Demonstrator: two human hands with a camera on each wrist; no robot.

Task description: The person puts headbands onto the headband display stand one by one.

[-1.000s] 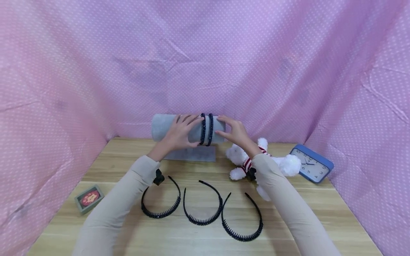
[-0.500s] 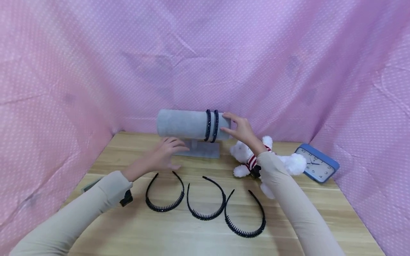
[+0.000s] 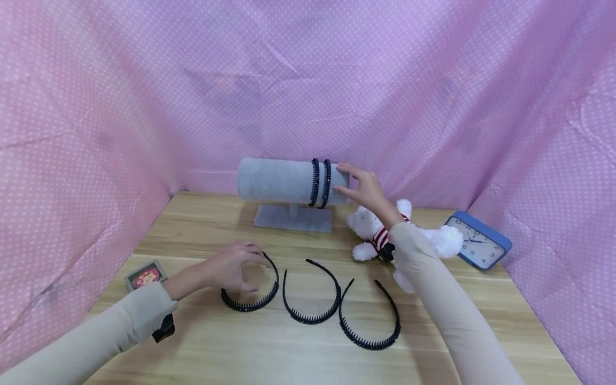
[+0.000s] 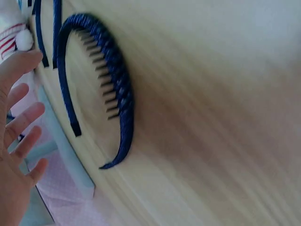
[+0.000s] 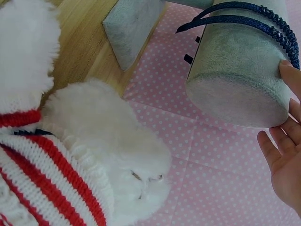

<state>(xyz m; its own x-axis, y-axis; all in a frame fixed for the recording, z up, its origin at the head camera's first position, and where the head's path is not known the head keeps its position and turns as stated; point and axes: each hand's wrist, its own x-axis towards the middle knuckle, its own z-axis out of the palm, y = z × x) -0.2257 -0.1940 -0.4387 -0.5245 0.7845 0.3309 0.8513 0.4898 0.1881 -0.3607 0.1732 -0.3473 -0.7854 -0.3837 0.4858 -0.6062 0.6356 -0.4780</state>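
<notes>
Reaching near with the left hand (image 3: 230,266), holding far with the right hand (image 3: 367,190)

Shows nearest, on the pale wood-grain bench (image 3: 289,358), a black, C-shaped, comb-toothed right headband (image 3: 372,345); next a matching black middle headband (image 3: 312,321), apparently touching it at the side; then a matching black left headband (image 3: 247,308), just apart from the middle one. Points all three toothed curves near and all open ends far, long axes running near to far, with the middle opening turned slightly left.

Has dropped the left hand to the left headband within the last second. Leaves that grip well parted, thumb away from curved fingers, with hold of nothing.

Shows farther, at left, a small grey box with a red-and-yellow picture (image 3: 146,275); at right, a white plush toy in a red-striped knit (image 3: 382,236), beside a blue-rimmed rectangular clock (image 3: 481,243).

Keeps the right grip partly closed round the right end of a grey plush display roll (image 3: 276,181), above a flat grey base (image 3: 271,218). Runs the roll's long axis left to right, with a black beaded inner band (image 3: 315,183) and a black beaded outer band (image 3: 326,184) across its right part. Shifts the work, as judged, from roll to loose headbands.
</notes>
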